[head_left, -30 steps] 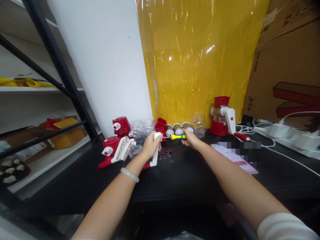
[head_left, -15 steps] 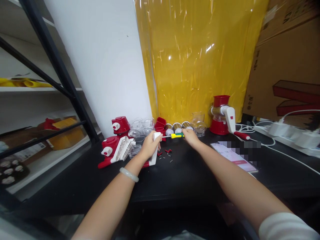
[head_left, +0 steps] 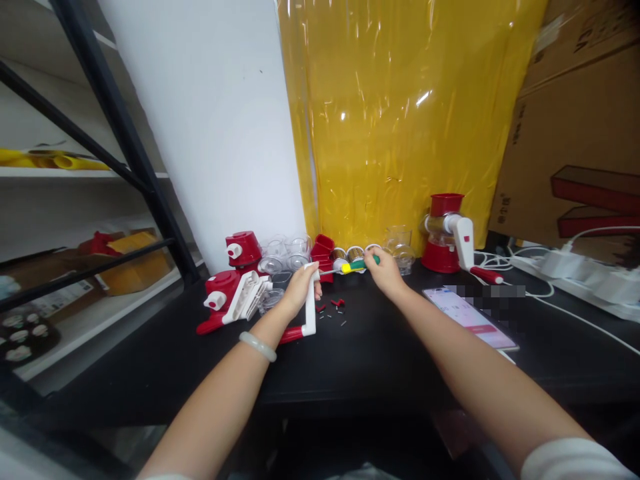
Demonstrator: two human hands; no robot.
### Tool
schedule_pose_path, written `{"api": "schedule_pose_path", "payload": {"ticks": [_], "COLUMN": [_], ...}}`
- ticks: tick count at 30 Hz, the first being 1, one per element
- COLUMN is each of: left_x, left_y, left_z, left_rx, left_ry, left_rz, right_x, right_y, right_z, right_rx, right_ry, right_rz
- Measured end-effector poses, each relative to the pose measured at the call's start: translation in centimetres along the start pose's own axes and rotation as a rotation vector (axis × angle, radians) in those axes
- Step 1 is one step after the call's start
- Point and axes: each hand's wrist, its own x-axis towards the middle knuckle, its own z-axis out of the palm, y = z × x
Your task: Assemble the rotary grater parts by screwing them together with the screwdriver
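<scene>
Head view: left hand curls closely round the upper end of a white crank, which is held upright above the table, its red grip at the lower end pointing left. Right hand is folded into a fist on the green handle of a yellow-and-green screwdriver; the shaft runs left to the crank's top. Whether the tip sits in a screw cannot be told, as the fingers and small scale hide it. Status, judged from layout: work on this crank appears under way and unfinished. Done: one red-and-white machine stands whole at right, crank fitted. Left over, apparently: small red pieces and loose metal bits, perhaps screws, lying between the hands on the near side; metal drums in a row behind; clear plastic parts and a red base to the left, separate from the crank. Count of finished cranks: not determinable.
</scene>
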Motion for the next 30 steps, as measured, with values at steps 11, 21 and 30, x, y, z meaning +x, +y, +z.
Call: {"api": "schedule_pose_path", "payload": {"ticks": [11,21,30], "left_x": [0.1,0.2,0.3], "left_y": [-0.6,-0.4,-0.6], "left_z": [-0.2,-0.7,-0.9], "left_rx": [-0.131,-0.198,-0.218], "left_ry": [-0.010,-0.108,-0.151], "left_rz": [-0.139,-0.128,-0.180], "right_x": [-0.4,-0.1,0.0], "right_y": [-1.4,-0.8,-0.4], "right_z": [0.0,0.4,-0.3], "right_rx": [0.107,0.247,-0.011], "right_ry": [-0.032,-0.023,-0.108], "right_rz": [-0.024,0.061,0.034]}}
